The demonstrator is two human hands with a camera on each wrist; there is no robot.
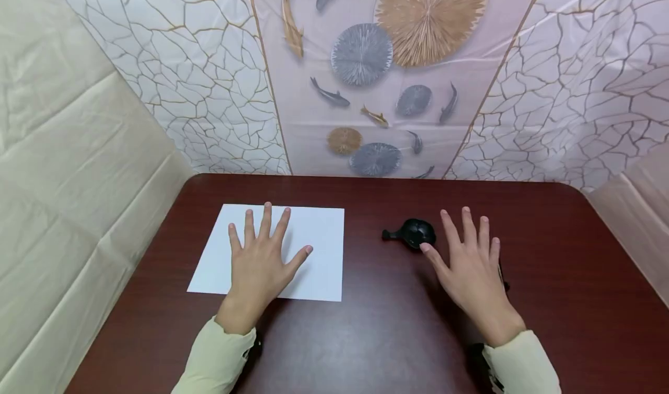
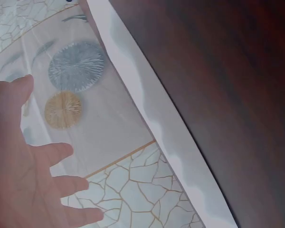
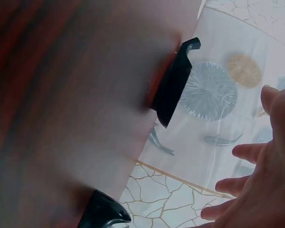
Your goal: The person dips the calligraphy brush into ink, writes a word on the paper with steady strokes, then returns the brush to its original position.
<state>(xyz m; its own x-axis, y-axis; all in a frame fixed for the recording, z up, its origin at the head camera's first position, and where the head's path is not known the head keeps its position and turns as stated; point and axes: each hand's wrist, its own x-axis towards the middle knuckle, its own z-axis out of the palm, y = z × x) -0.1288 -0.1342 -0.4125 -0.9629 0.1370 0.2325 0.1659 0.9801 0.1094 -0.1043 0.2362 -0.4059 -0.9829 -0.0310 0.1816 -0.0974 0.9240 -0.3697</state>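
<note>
My left hand (image 1: 261,266) is spread flat above a white sheet of paper (image 1: 319,260), its fingers straight and thumb out. In the left wrist view a gap shows between the hand (image 2: 19,161) and the paper (image 2: 154,111). The right hand (image 1: 470,272), also spread, hovers over the table near a small black dish with a short handle (image 1: 415,233); its thumb tip overlaps the dish's edge in the head view. A second black object (image 1: 504,276) lies mostly hidden behind the right hand, and part of it (image 3: 103,211) appears low in the right wrist view. Both hands hold nothing.
A dark reddish-brown table (image 1: 366,341) lies under everything. Behind it hangs a patterned cloth (image 1: 313,144) with fish and round leaf prints. A cream cloth (image 1: 68,208) stands along the left side, and another (image 1: 643,208) along the right.
</note>
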